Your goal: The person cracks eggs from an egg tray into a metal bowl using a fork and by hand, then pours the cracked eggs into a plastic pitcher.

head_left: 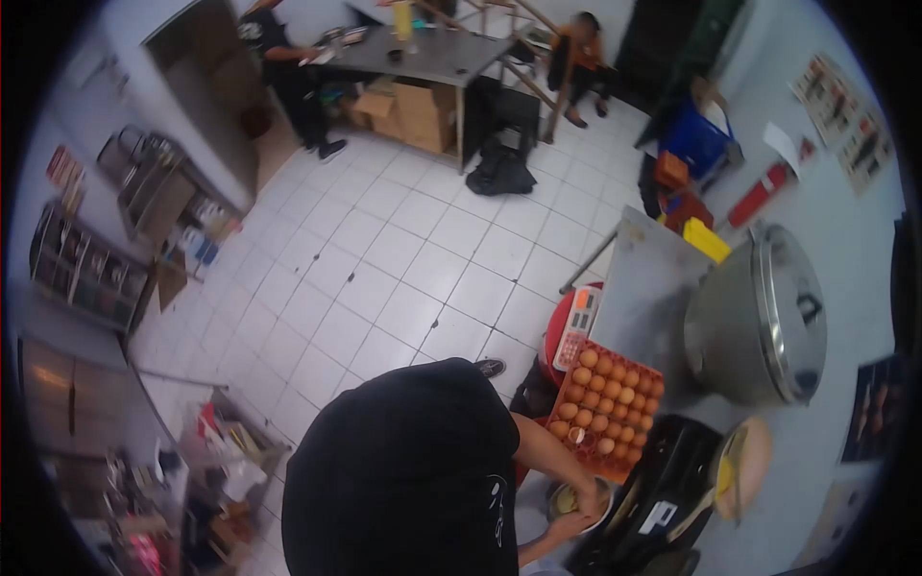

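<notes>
My arms reach from a black sleeve to a round metal bowl (554, 493) at the bottom right, with something pale yellowish inside it. My left hand (593, 499) and my right hand (572, 524) come together over the bowl, fingers drawn in. Whatever is between them is too small and blurred to name. Just beyond the bowl sits an orange egg tray (615, 468) filled with several rows of brown eggs (599, 384). One spot near its front looks different, with a whitish rim. A black appliance (663, 480) with a white label stands beside the bowl.
A large lidded steel pot (735, 326) stands on the metal table (639, 269). A white-and-orange scale (579, 322) lies by the tray. A rounded bowl-like item (754, 466) is near the wall. Two people (288, 72), (576, 62) are across the room by another table (432, 62).
</notes>
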